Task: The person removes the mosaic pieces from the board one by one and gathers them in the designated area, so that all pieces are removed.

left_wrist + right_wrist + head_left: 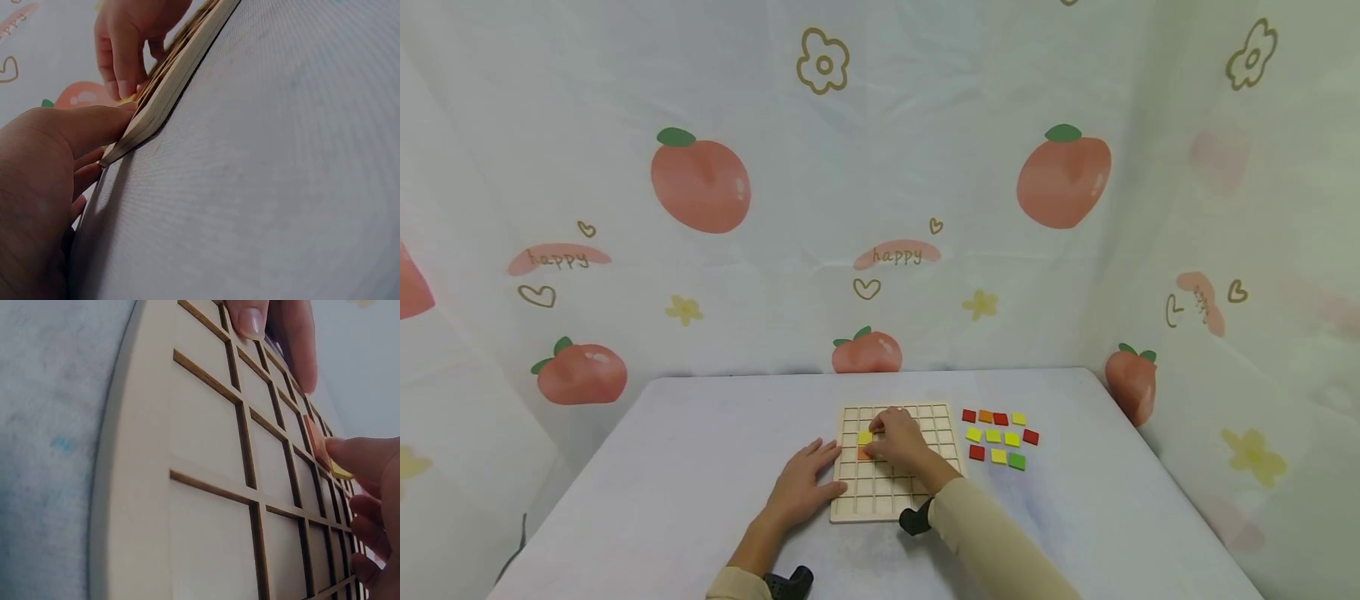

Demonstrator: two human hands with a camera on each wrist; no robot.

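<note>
A square wooden grid board [871,505] lies on the table. My left hand [801,487] rests at its left edge, fingers fairly straight, thumb on the near-left rim. Over the board's upper left part is my right hand [901,440], thumb and fingers bent down around a yellow square tile [865,437]. Just nearer to me, an orange square tile [863,454] sits in the grid. In the right wrist view the right thumb overlaps the edge of the orange tile [317,442], and the yellow tile [340,472] shows partly behind it.
Right of the board lie several loose square tiles: red [976,452], yellow [992,436], an orange one [985,416] and a green one [1017,462]. A white cloth covers the table [685,467]. Behind stands a fruit-printed curtain [760,300].
</note>
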